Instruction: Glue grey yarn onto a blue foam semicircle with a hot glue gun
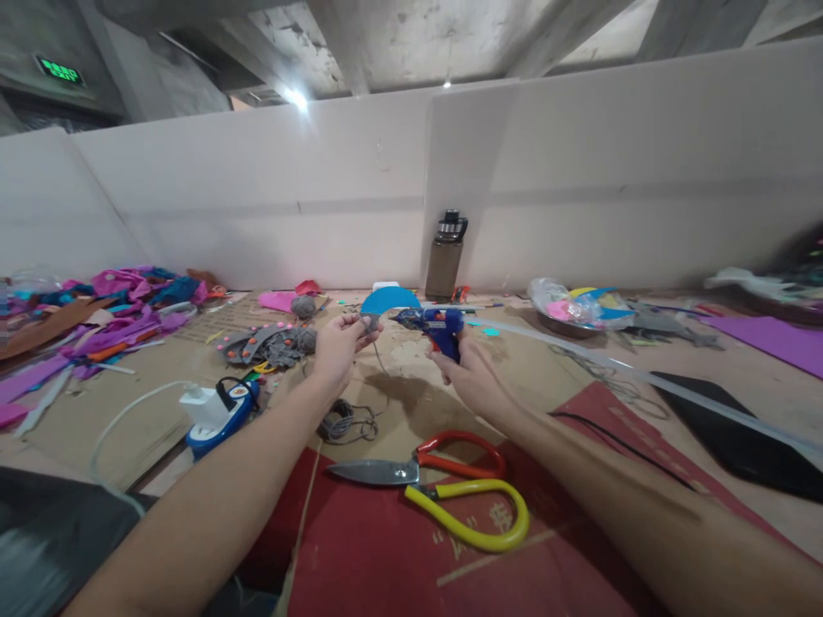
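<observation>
My right hand is wrapped round the handle of a blue glue gun, its nozzle pointing left. A long clear glue stick runs out of its back toward the right. Just left of the nozzle, my left hand pinches a small grey piece between its fingertips. From that piece a thin grey strand hangs down. Whether nozzle and piece touch, I cannot tell. Below the hands, a loose coil of grey cord lies on cardboard. Scissors with one red and one yellow handle rest nearest me.
A bottle stands by the white partition. Grey pieces with pink dots lie left, near a blue power strip with a white plug. Colourful scraps heap at far left. A bowl and black tablet-like slab lie right.
</observation>
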`<state>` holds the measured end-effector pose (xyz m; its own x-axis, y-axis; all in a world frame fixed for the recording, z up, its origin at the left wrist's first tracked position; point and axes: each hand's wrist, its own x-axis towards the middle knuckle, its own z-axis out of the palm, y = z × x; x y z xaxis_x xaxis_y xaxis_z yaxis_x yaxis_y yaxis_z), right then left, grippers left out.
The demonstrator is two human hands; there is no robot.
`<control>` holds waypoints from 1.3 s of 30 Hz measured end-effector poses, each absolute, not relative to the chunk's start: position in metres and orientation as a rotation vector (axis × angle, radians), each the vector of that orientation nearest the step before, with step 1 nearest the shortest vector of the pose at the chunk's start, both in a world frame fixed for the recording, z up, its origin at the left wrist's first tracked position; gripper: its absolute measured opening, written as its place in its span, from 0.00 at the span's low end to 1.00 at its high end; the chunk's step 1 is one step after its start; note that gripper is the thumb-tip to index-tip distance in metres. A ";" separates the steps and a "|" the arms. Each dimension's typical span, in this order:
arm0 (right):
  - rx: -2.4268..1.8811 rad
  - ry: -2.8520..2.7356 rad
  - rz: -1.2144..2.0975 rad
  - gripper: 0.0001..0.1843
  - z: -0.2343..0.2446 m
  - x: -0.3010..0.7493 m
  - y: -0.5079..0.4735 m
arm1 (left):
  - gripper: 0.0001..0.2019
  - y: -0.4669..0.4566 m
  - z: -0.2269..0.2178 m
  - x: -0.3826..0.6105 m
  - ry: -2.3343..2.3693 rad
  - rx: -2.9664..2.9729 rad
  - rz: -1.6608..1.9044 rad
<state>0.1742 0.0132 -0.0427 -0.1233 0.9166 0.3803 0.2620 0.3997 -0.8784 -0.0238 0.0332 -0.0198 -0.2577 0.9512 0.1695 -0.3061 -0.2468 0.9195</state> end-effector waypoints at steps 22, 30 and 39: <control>-0.776 -1.459 1.141 0.20 -0.018 0.127 -0.005 | 0.04 0.007 -0.005 -0.019 1.672 2.331 1.660; -0.812 -1.268 1.147 0.13 -0.017 0.127 -0.003 | 0.05 0.007 -0.004 -0.009 1.303 1.670 1.734; -0.909 -1.395 0.914 0.09 -0.016 0.139 0.002 | 0.12 0.012 -0.015 0.004 1.009 1.280 1.552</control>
<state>0.1395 0.0017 -0.0163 -0.0191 0.9204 0.3904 0.0097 0.3907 -0.9205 0.0038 0.0119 -0.0151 -0.1021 0.9515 0.2902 -0.1208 -0.3014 0.9458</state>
